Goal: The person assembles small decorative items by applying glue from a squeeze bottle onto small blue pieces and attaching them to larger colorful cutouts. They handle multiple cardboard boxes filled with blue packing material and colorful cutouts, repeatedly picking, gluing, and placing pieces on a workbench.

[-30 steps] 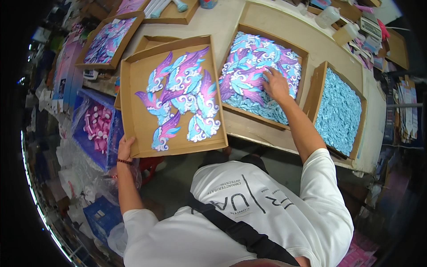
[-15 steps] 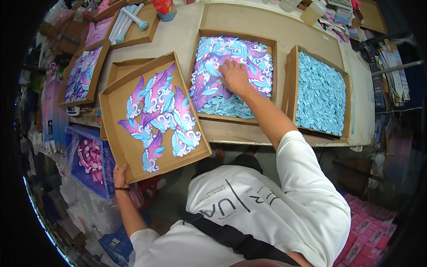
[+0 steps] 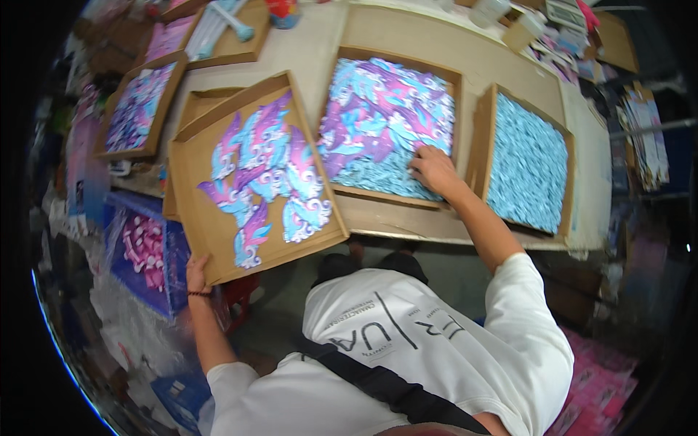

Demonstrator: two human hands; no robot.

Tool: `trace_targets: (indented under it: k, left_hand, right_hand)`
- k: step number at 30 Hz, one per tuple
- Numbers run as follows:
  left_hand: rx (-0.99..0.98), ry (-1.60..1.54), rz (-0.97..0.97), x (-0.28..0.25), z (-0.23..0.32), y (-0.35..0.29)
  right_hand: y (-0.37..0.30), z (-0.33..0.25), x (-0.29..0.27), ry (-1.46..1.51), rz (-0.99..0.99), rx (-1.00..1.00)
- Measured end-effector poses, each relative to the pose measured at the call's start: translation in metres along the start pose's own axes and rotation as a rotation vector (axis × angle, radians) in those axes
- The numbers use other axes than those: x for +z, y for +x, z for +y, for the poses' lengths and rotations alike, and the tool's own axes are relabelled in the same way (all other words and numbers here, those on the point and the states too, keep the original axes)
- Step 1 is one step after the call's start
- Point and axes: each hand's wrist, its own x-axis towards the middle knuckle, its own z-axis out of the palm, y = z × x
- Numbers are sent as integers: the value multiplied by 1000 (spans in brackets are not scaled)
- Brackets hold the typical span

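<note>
Gripping the seven o'clock corner of a cardboard tray (image 3: pixel 212 232), the person's left hand (image 3: pixel 196 272) is closed on its rim, out past the table edge. That tray lies toward ten o'clock in the view, with loosely overlapping wing-shaped pieces (image 3: pixel 265 178) in purple, pink and blue. The right hand (image 3: pixel 436 174), toward two o'clock, has its fingers curled down at the five o'clock part of a second tray (image 3: pixel 403 200); whether they pinch anything cannot be told. More wing pieces (image 3: pixel 392 102) cover most of that tray, and small pale-blue pieces (image 3: pixel 382 174) show along its six o'clock side. A third tray (image 3: pixel 480 149), nearer half past two, is full of similar blue pieces (image 3: pixel 527 163).

To do this well, the left grip should probably stay firm and level, since a dip at that corner could make the flat pieces slide. The right fingertips would do best with a light touch along the edges, lifting rather than raking, so that curled tips do not bend and the blue pieces are not dragged along.
</note>
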Motion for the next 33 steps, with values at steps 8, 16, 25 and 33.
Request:
trace_targets:
  k: [8,16,25,33]
  left_hand:
    - [70,-23,7,21,-4,6]
    - [602,1055,652,59,17,-9]
    - [684,539,-281,234,29,-85]
    - [342,314,-256,224,11,-88]
  right_hand:
    - [3,-21,4,583,362,211]
    - [15,-76,-11,1249,209,409]
    - [0,-180,-3,1269,-221,157]
    - [-13,-188,-3,1395,-268,175]
